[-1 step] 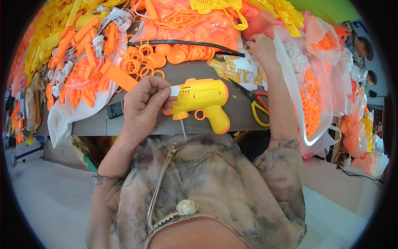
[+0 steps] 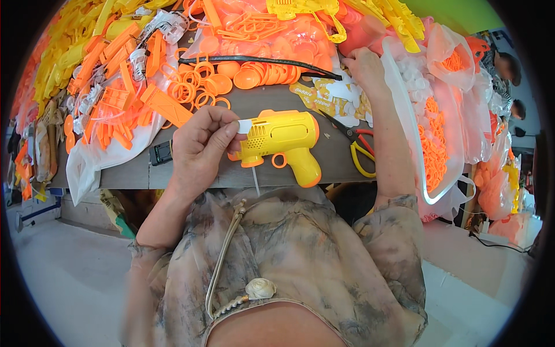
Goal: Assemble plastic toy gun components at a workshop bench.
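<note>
A yellow toy gun [image 2: 283, 139] with an orange trigger and orange trim lies on its side on the grey table [image 2: 254, 101], close to my chest. My left hand [image 2: 199, 147] grips its rear end, with the fingertips pinching a small white piece against the body. A thin clear stem hangs below the gun. My right hand [image 2: 364, 66] reaches far across the table and rests, fingers curled, on a heap of white and yellow printed sheets [image 2: 324, 95]. Whether it holds one is hidden.
Orange rings [image 2: 199, 87], orange discs [image 2: 260, 72] and a black strap [image 2: 260, 59] lie behind the gun. Snips with yellow and red handles [image 2: 358, 147] lie to its right. Clear bags of orange parts [image 2: 439, 133] crowd the right side, and yellow and orange parts are piled at left. A small black object [image 2: 161, 153] sits at the table edge.
</note>
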A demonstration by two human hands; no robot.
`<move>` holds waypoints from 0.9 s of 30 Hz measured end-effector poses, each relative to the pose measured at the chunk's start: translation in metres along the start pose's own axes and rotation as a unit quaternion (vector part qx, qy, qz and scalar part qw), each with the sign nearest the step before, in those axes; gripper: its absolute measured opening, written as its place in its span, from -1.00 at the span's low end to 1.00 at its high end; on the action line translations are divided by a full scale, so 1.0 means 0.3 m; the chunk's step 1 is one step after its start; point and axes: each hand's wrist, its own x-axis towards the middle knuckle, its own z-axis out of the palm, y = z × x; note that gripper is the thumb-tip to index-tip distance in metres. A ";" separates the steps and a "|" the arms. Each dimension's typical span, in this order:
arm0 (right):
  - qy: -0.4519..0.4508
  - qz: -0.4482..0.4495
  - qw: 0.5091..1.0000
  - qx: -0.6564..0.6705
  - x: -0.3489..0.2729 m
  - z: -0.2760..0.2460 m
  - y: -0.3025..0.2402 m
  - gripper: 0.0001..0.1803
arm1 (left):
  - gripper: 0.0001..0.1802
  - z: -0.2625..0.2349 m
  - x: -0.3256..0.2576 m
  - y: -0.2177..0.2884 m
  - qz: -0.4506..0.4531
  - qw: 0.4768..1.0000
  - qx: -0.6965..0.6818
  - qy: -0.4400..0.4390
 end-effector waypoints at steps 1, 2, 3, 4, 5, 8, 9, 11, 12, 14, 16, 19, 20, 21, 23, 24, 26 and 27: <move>-0.039 0.027 0.998 -0.045 0.011 0.024 0.011 -0.75 | -0.90 -0.002 -0.001 -0.002 -0.001 1.000 0.000 0.003; -0.040 0.025 0.998 -0.044 0.019 0.048 0.022 -0.75 | -0.89 -0.003 0.003 -0.006 -0.004 1.000 0.015 0.007; -0.030 0.027 0.997 -0.064 0.025 0.070 0.036 -0.75 | -0.88 -0.003 0.007 -0.009 -0.008 0.999 0.030 0.010; -0.020 0.028 0.996 -0.084 0.029 0.077 0.031 -0.76 | -0.88 -0.002 0.009 -0.010 -0.009 0.999 0.031 0.012; -0.021 0.026 0.996 -0.083 0.031 0.079 0.031 -0.76 | -0.86 0.002 0.011 -0.011 -0.009 1.000 0.022 0.018; -0.047 0.027 0.997 -0.062 0.024 0.058 0.020 -0.77 | -0.82 0.006 0.027 -0.009 0.012 0.999 0.022 0.026; -0.035 0.031 0.999 -0.012 0.007 0.042 0.020 -0.79 | -0.80 0.007 0.035 -0.006 0.033 0.999 0.031 0.027; -0.024 0.027 0.998 0.041 -0.014 0.001 -0.015 -0.81 | -0.80 0.008 0.049 0.012 0.051 0.997 0.050 0.038; 0.025 0.037 0.978 0.201 -0.025 -0.015 -0.041 -0.83 | -0.79 0.009 0.054 0.019 0.066 0.994 0.070 0.048; 0.030 0.059 0.885 0.461 -0.085 -0.097 -0.173 -0.87 | -0.79 0.006 0.060 0.004 0.058 0.995 0.053 0.054; -0.014 0.005 0.859 0.512 -0.157 -0.155 -0.300 -0.87 | -0.77 0.018 0.071 0.001 0.057 0.997 0.028 0.045; -0.008 -0.131 0.883 0.450 -0.267 -0.197 -0.460 -0.93 | -0.72 0.054 0.083 0.024 0.022 0.998 -0.043 0.030; 0.033 -0.213 0.896 0.388 -0.292 -0.200 -0.496 -0.93 | -0.72 0.057 0.085 0.030 0.012 0.998 -0.060 0.013; 0.077 -0.292 0.897 0.323 -0.309 -0.194 -0.529 -0.90 | -0.73 0.060 0.085 0.021 0.029 0.995 -0.098 0.001; 0.108 -0.336 0.884 0.307 -0.328 -0.161 -0.562 -0.87 | -0.74 0.041 0.070 0.016 0.019 0.993 -0.116 -0.016; 0.146 -0.367 0.876 0.279 -0.336 -0.147 -0.575 -0.83 | -0.74 0.030 0.060 0.010 0.021 0.994 -0.110 -0.002; 0.125 -0.364 0.875 0.295 -0.355 -0.138 -0.594 -0.83 | -0.78 0.012 0.043 -0.011 -0.011 0.977 -0.213 -0.010; 0.107 -0.351 0.879 0.304 -0.362 -0.137 -0.603 -0.82 | -0.78 -0.003 0.033 -0.015 -0.008 0.978 -0.210 -0.001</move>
